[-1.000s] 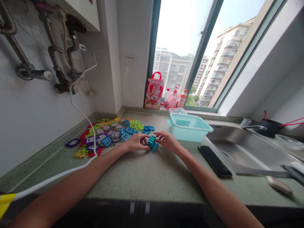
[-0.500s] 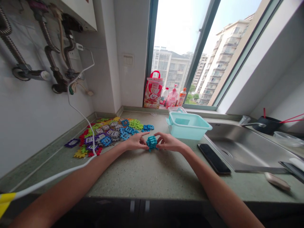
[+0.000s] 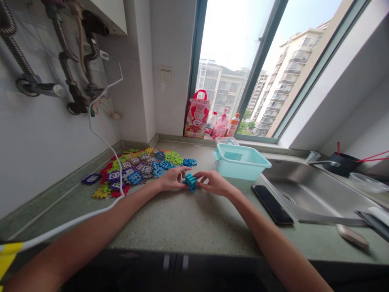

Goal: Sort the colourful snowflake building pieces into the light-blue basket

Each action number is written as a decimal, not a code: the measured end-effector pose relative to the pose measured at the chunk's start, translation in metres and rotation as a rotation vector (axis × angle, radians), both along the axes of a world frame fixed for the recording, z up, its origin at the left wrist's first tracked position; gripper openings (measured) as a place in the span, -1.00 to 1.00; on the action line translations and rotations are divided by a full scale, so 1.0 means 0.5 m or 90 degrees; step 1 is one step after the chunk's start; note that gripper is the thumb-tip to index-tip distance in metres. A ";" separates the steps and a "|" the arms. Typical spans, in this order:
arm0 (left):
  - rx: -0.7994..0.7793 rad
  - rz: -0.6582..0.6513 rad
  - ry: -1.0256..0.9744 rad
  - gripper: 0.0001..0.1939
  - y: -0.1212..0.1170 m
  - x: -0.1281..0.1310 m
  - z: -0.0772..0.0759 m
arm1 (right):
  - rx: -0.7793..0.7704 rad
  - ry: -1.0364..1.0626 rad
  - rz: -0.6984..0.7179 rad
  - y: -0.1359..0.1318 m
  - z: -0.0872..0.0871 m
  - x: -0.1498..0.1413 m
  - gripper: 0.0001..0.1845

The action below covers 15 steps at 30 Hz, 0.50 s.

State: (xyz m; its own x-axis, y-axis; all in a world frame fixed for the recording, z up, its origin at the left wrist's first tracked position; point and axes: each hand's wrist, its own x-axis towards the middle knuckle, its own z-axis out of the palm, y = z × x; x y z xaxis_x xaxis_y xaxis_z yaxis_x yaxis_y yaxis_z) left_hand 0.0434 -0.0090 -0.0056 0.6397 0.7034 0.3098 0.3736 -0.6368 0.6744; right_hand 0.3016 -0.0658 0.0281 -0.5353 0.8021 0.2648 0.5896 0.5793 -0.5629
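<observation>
Between my hands is a small teal cluster of interlocking plastic building pieces [image 3: 190, 182], close over the countertop. My left hand [image 3: 172, 179] grips its left side with the thumb low and the index finger stretched above it. From the right, my right hand [image 3: 214, 182] pinches the cluster between thumb and fingers. A heap of flat notched building pieces [image 3: 146, 169] in many colours lies to the left, just beyond my left forearm.
A light teal plastic box [image 3: 243, 164] stands behind my right hand. Right of it are a black phone [image 3: 272, 205] and a steel sink [image 3: 316, 190]. A white cable [image 3: 100, 211] crosses above my left forearm. Bottles [image 3: 221, 126] and a red bag [image 3: 197, 118] line the windowsill.
The teal cluster has turned and tilted between my fingers and shifted slightly left. My hands have moved a little with it. The view has shifted slightly.
</observation>
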 end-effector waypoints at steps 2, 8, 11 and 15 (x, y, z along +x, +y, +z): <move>0.038 0.004 -0.003 -0.16 -0.003 0.000 0.002 | 0.015 -0.010 0.006 0.000 -0.004 -0.002 -0.59; 0.064 -0.002 0.045 -0.18 -0.005 -0.003 0.000 | 0.020 -0.007 0.025 -0.002 -0.006 -0.001 -0.37; 0.051 -0.014 0.064 -0.23 -0.003 -0.003 -0.003 | 0.034 -0.043 -0.019 -0.002 -0.011 -0.003 -0.29; 0.068 0.010 0.037 -0.27 -0.005 0.001 0.000 | 0.098 -0.135 -0.086 0.004 -0.027 -0.009 -0.44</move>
State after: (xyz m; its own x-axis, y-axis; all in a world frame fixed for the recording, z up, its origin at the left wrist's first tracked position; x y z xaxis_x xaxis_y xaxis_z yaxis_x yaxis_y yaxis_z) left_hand 0.0436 -0.0118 -0.0058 0.6475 0.6789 0.3463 0.4206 -0.6973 0.5805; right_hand 0.2974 -0.0641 0.0147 -0.4832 0.8286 0.2826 0.7623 0.5570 -0.3297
